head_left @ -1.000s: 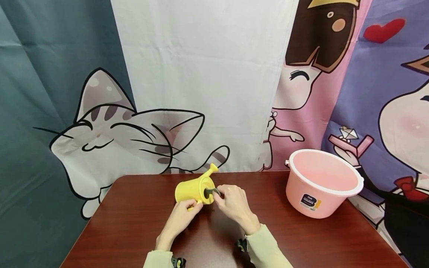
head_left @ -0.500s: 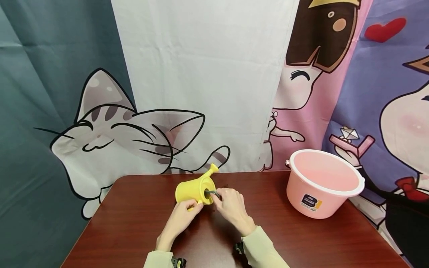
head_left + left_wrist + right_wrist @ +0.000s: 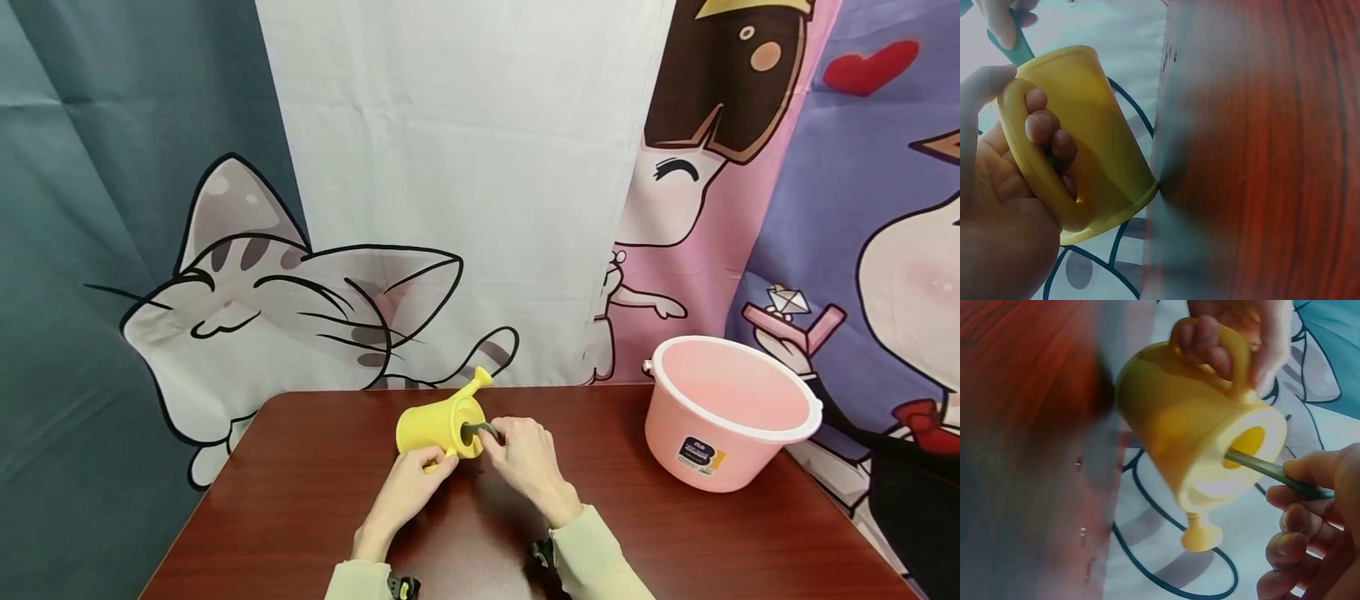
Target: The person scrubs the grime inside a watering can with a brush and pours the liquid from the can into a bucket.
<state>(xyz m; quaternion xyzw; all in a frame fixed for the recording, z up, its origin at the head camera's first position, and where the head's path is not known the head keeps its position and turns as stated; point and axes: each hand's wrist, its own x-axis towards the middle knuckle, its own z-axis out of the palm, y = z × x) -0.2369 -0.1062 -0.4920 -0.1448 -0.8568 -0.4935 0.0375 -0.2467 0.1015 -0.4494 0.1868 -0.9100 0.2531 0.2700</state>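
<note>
A yellow toy watering can [image 3: 427, 427] is tipped on its side over the table, its round opening facing right and its spout pointing up and away. My left hand [image 3: 405, 492] grips it by the handle, fingers curled through the loop, as the left wrist view shows. With thumb and fingers, my right hand [image 3: 528, 467] pinches a slim, dark green handle [image 3: 1272, 470]. The other end of this tool goes into the can's opening and is hidden inside, so its kind cannot be told. In the right wrist view, the can's lower edge appears close to or on the table.
A pink bucket [image 3: 697, 433] with a white rim stands on the right of the brown wooden table [image 3: 270, 500]. Small dark specks lie on the tabletop near the can. Behind the table hangs a cartoon-printed curtain [image 3: 465, 167].
My right hand shifts slightly left and nearer, then back right, moving the green tool in the opening. The left hand and the can stay almost still. The head view turns a little left.
</note>
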